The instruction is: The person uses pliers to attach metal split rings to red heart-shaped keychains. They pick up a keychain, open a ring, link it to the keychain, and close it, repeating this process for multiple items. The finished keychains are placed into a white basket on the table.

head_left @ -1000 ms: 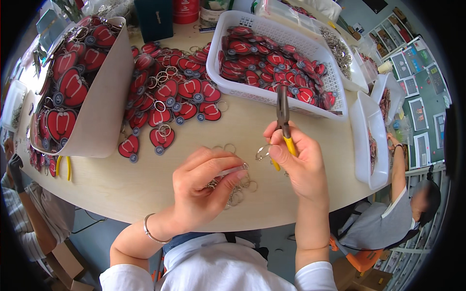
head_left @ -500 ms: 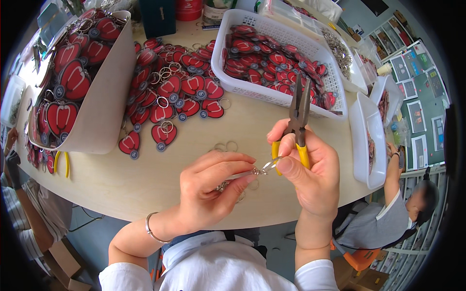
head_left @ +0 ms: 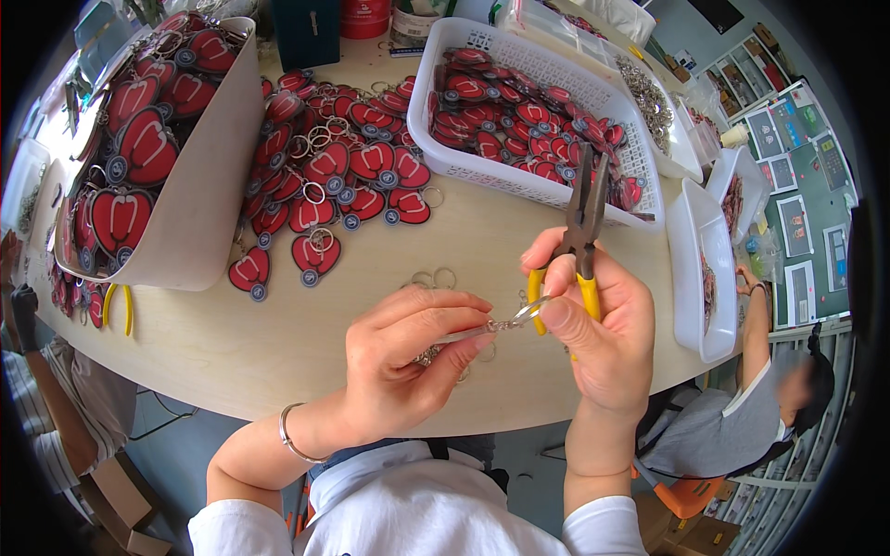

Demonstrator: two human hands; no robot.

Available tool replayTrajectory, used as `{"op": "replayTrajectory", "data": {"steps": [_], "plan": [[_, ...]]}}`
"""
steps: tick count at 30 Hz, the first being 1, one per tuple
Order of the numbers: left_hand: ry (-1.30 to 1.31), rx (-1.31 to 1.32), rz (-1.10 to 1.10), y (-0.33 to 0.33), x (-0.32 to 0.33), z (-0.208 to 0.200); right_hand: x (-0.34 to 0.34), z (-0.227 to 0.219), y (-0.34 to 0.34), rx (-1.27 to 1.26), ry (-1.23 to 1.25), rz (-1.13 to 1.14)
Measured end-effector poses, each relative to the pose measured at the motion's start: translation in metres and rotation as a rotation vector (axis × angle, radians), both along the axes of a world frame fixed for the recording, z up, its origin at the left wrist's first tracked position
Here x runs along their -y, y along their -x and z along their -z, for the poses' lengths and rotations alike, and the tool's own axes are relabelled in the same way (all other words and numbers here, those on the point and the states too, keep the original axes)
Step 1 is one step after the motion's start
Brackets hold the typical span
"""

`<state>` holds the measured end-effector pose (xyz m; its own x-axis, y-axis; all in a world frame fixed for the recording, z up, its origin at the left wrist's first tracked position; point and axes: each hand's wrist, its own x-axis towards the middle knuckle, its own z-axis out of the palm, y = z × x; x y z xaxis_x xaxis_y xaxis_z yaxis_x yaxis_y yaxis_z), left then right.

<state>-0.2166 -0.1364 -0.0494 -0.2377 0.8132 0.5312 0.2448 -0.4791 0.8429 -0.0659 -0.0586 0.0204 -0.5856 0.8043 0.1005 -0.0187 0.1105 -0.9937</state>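
My right hand point(head_left: 607, 338) is closed around a pair of long-nose pliers point(head_left: 584, 218) with yellow handles, its jaws pointing up and slightly apart. The thumb of that same hand pinches a metal key ring point(head_left: 530, 311). A short silver chain point(head_left: 502, 325) runs from the ring to my left hand point(head_left: 408, 347). There, the fingers and thumb pinch a flat keychain piece point(head_left: 462, 334), seen nearly edge-on, so its face is hidden. More small metal links point(head_left: 426, 355) show under my left fingers. Several loose rings point(head_left: 445, 278) lie on the table beyond my hands.
A pile of red heart-shaped keychains point(head_left: 324, 167) lies beyond my hands, between a full beige bin point(head_left: 199, 204) and a white basket point(head_left: 547, 190) of more. White trays point(head_left: 691, 296) line the right side. Yellow-handled pliers point(head_left: 128, 310) rest at left. People point(head_left: 732, 426) sit at both sides.
My right hand has shifted slightly right with the pliers and key ring. The chain between my hands now looks straighter. My left hand has barely moved.
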Motion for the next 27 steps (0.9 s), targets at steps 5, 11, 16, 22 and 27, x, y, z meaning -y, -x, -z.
{"op": "replayTrajectory", "data": {"steps": [5,11,16,22,27], "plan": [[-0.008,-0.010,-0.004,0.000,0.000,-0.001,-0.001,0.001,-0.002,-0.004,0.006,0.005],[-0.017,-0.010,0.001,0.001,0.000,-0.001,-0.002,0.002,-0.001,-0.033,0.004,0.018],[-0.043,-0.013,-0.027,0.000,-0.001,0.000,0.000,0.002,-0.003,-0.029,-0.029,0.047],[-0.217,-0.212,-0.113,0.008,-0.002,-0.002,0.017,-0.009,-0.015,0.162,-0.197,0.108],[-0.299,-0.387,-0.121,0.017,0.003,-0.006,0.020,0.004,-0.040,0.371,-0.617,-0.051]]}}
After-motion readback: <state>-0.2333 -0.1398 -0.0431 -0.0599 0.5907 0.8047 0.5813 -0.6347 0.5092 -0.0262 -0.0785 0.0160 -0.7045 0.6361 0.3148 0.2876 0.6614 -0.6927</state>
